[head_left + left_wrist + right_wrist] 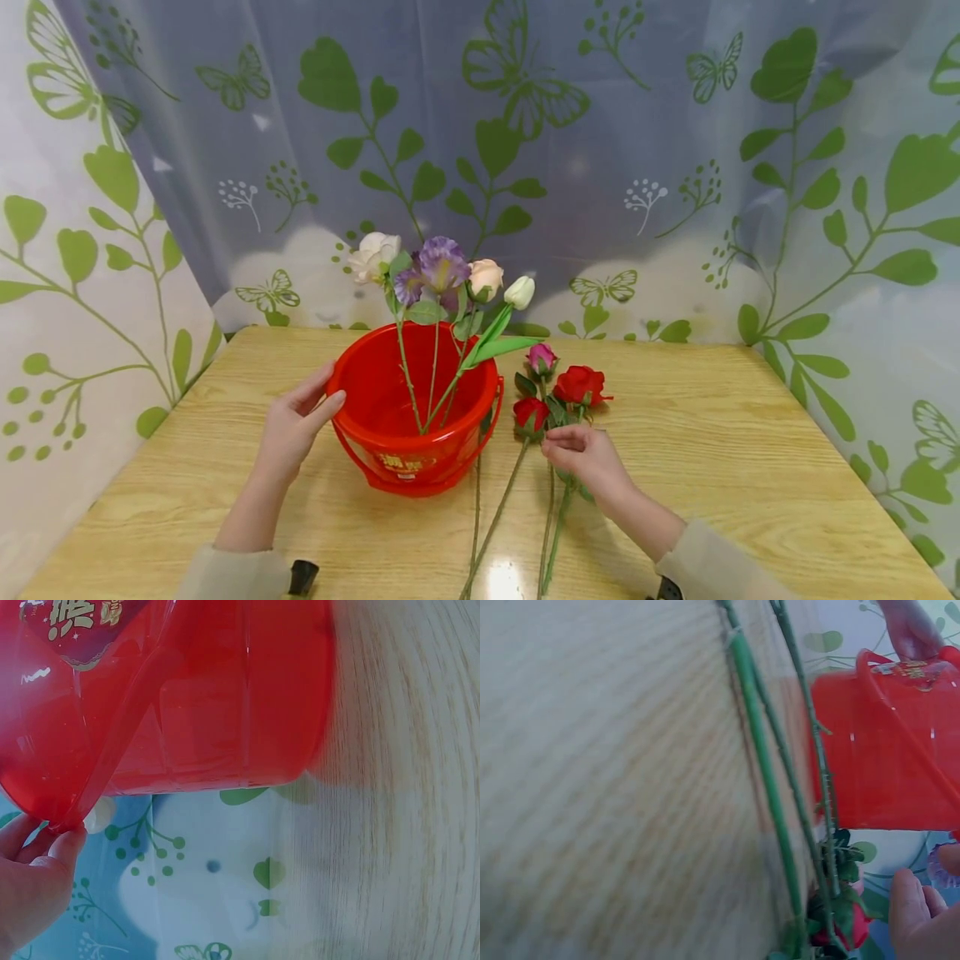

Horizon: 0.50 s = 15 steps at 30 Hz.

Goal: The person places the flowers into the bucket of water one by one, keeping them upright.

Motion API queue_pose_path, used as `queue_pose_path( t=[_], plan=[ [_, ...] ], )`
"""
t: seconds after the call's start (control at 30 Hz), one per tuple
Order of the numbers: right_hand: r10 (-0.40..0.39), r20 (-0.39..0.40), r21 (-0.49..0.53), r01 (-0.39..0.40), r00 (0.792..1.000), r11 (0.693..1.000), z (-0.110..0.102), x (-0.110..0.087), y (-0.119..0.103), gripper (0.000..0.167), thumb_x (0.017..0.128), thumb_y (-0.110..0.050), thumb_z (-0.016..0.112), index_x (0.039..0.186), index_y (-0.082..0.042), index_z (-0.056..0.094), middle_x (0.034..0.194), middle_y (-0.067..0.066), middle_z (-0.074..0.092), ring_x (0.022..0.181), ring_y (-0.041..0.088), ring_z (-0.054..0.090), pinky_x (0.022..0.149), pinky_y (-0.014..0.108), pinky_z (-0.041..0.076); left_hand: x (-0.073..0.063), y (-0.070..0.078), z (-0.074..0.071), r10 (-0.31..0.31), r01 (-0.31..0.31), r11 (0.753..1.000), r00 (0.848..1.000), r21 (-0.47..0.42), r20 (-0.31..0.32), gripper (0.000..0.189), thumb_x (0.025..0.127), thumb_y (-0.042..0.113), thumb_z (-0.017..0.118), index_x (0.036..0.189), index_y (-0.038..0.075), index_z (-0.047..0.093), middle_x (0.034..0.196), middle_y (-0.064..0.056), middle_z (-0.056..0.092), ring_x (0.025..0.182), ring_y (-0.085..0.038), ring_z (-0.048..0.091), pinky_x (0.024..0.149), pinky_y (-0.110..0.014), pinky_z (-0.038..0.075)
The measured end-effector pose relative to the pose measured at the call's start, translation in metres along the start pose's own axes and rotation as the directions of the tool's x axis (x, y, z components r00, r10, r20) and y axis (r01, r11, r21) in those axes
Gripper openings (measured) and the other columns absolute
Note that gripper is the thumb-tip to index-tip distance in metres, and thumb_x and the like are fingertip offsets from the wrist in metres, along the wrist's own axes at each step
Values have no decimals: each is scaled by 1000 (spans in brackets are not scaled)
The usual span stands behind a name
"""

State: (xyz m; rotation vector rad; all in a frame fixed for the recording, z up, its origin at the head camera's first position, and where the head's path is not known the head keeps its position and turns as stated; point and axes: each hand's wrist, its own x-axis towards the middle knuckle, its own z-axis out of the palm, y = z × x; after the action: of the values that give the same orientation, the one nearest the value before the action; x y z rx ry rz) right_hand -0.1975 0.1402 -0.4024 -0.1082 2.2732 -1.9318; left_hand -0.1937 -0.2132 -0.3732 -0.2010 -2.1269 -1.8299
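A red plastic bucket [414, 450] stands upright on the table. My left hand [296, 421] holds its rim at the left side, where the handle joins; in the left wrist view the thumb and fingers [64, 851] pinch that spot. Inside the bucket lean a white flower [375, 257], a purple iris [441, 265], a peach rose [486, 278] and a white tulip [520, 292]. My right hand [588, 458] hovers beside a red rose [530, 415], thumb and fingers apart in the right wrist view, holding nothing visible. Another red rose [581, 385] and a pink rose [542, 358] lie near it.
The loose flowers' long green stems [498, 504] run toward the table's near edge. A wooden table [712, 467] carries everything. Behind it hangs a curtain [570, 192] printed with leaves and butterflies. The bucket's red handle [491, 429] hangs down along its side.
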Motion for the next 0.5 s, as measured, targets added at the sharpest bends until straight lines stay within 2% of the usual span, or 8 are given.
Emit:
queue_pose_path(
  t=[0.27,0.5],
  plan=[
    [-2,-50,-75,-1,999,997,0,0,12,27,81,-1,60,105,12,56,92,14,61,84,22,58,74,32,50,1,0,-1,-4,4,1000,1000,4,6,50,84,7,60,126,-11,40,130,-23,40,120,-26,38,83,-14,41],
    [10,-55,-127,-17,998,992,1,2,18,26,82,4,55,105,15,54,97,21,60,89,26,57,77,33,49,1,-1,-1,-8,8,1000,1000,11,7,50,84,7,60,126,-10,40,130,-22,40,120,-25,38,83,-14,41]
  ],
)
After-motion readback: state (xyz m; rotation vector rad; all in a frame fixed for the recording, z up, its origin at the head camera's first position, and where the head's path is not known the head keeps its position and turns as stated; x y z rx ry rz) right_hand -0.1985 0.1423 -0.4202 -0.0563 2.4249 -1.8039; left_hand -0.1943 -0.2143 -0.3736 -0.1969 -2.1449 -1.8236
